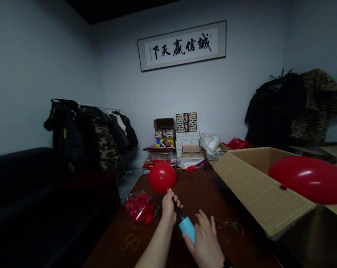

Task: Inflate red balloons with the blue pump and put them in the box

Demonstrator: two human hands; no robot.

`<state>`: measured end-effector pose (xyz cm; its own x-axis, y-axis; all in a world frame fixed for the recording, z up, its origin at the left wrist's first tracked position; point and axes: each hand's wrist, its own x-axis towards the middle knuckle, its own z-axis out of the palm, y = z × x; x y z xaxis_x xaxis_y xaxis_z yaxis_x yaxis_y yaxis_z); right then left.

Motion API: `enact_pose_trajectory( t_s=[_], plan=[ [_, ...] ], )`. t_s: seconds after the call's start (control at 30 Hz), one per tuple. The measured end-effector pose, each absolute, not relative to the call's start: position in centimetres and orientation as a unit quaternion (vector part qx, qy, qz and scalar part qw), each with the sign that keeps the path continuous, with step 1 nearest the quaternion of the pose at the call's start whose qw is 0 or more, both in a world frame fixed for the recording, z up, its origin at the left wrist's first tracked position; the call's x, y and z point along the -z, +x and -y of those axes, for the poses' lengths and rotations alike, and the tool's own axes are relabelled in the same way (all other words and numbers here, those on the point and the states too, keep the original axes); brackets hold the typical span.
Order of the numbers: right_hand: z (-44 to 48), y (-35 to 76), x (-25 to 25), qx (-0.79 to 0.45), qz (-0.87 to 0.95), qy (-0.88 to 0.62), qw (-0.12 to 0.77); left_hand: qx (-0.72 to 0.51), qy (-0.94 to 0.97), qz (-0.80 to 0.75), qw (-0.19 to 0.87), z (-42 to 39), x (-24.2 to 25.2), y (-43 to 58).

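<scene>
Left hand [168, 207] pinches the red balloon [162, 177] onto the blue pump [187, 226], right hand [206, 242] cups its barrel; a tight pinch seems key

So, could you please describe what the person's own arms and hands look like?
Both hands are bare, without gloves. The left hand leads to a bare forearm. The right hand has a dark band, maybe a watch, at the wrist.
</scene>
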<state>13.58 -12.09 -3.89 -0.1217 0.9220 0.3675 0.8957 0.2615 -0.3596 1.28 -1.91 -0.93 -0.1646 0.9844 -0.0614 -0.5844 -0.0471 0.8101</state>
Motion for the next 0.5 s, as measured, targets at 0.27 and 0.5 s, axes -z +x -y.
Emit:
enact_pose_trajectory(
  t_s=[0.27, 0.5],
  plan=[
    [11.8, 12.3, 4.1, -0.048, 0.744, -0.608, 0.271, -0.655, 0.301, -0.363, 0.590, 1.2, 0.4, 0.2],
    [13.8, 14.6, 9.2, -0.038, 0.746, -0.610, 0.264, -0.683, 0.249, -0.344, 0.594, -0.4, 0.0, -3.0]
  ],
)
